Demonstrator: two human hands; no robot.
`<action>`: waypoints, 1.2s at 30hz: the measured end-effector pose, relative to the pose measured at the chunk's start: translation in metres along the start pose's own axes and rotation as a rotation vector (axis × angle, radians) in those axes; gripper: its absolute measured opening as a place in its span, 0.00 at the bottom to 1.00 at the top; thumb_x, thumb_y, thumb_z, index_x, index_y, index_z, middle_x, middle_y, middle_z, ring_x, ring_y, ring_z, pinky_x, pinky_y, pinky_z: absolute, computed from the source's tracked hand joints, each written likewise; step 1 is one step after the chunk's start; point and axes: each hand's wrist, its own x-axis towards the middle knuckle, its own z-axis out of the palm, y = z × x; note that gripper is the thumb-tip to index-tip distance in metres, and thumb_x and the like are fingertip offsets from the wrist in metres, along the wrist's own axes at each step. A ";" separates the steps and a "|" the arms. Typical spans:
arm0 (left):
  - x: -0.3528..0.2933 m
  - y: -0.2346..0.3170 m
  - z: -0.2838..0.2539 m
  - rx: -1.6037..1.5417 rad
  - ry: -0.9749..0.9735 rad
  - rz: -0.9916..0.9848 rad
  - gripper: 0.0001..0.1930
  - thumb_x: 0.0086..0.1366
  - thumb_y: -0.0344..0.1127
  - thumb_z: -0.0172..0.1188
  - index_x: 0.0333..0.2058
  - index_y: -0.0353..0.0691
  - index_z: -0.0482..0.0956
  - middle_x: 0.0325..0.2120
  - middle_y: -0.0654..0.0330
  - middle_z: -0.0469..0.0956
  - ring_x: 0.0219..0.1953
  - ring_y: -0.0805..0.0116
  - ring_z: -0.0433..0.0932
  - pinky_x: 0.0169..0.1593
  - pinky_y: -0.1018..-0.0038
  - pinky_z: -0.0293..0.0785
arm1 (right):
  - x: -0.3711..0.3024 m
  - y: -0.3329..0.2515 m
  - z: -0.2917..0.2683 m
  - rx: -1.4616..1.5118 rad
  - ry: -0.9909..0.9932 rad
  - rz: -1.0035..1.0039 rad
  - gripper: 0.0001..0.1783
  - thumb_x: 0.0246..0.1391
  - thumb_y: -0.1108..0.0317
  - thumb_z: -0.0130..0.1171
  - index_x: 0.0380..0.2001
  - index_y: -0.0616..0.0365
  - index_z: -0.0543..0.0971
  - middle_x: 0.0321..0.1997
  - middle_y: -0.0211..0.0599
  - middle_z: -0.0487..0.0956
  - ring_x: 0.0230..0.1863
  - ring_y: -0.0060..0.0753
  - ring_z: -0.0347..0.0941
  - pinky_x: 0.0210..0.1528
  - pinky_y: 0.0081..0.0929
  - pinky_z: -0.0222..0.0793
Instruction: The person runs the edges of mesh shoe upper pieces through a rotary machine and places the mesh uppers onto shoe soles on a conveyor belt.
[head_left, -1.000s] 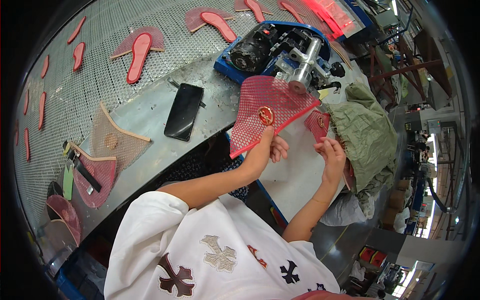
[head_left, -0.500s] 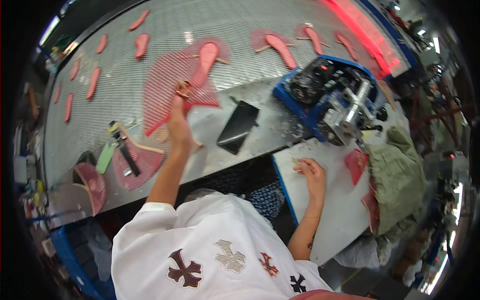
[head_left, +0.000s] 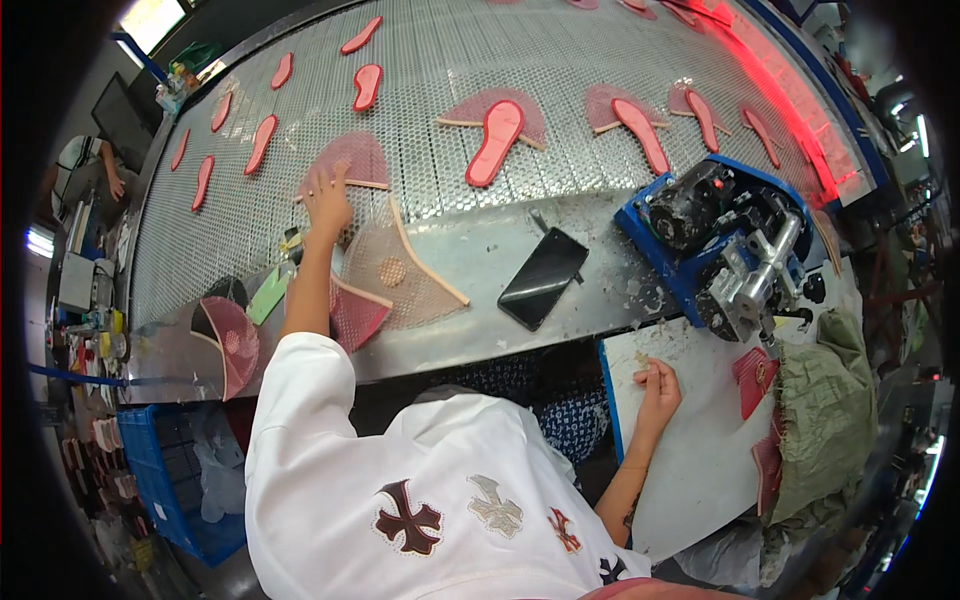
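Note:
My left hand point(head_left: 328, 205) reaches over the metal mesh belt point(head_left: 400, 110), fingers apart. Its fingertips are at a pink, fan-shaped mesh shoe upper point(head_left: 358, 158) with a beige edge, lying flat. Just nearer, a paler mesh upper point(head_left: 395, 270) with a round ornament lies on the metal ledge, beside a darker pink upper point(head_left: 355, 312) partly behind my left arm. On the right, my right hand point(head_left: 657, 392) hovers over a white board point(head_left: 690, 440), fingers curled in a pinch. A small pale piece point(head_left: 641, 357) shows at its fingertips, too small to name.
Pink insoles point(head_left: 262, 145) lie across the belt; some, like one insole point(head_left: 497, 140), rest over mesh uppers. A black phone point(head_left: 543, 278) is on the ledge. A blue-framed machine point(head_left: 720, 240), green cloth point(head_left: 825, 420) and blue crate point(head_left: 180, 480) stand around. A person point(head_left: 90, 165) is far left.
My left hand held up a pink mesh upper before; an upper now lies flat on the belt under its spread fingers. My right hand stays pinched over the board. The view has shifted.

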 end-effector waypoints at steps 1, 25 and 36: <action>0.004 0.002 0.016 -0.010 0.011 -0.003 0.36 0.59 0.31 0.49 0.67 0.51 0.52 0.67 0.47 0.51 0.69 0.47 0.46 0.65 0.43 0.45 | 0.000 0.000 0.001 -0.001 0.005 -0.014 0.10 0.62 0.71 0.50 0.41 0.65 0.78 0.25 0.31 0.78 0.28 0.19 0.72 0.34 0.18 0.70; 0.170 0.038 0.041 -0.466 0.168 -0.254 0.47 0.54 0.54 0.59 0.66 0.38 0.49 0.65 0.43 0.53 0.66 0.45 0.52 0.66 0.49 0.47 | 0.017 -0.009 0.016 -0.115 0.203 0.056 0.08 0.60 0.72 0.52 0.35 0.63 0.79 0.15 0.27 0.73 0.16 0.15 0.65 0.19 0.14 0.59; 0.214 0.068 -0.004 -0.670 0.120 -0.445 0.46 0.54 0.48 0.67 0.63 0.31 0.51 0.51 0.45 0.73 0.52 0.45 0.73 0.52 0.56 0.72 | 0.019 -0.014 0.019 -0.177 0.201 0.057 0.09 0.59 0.72 0.52 0.32 0.63 0.80 0.15 0.29 0.73 0.11 0.15 0.61 0.15 0.15 0.55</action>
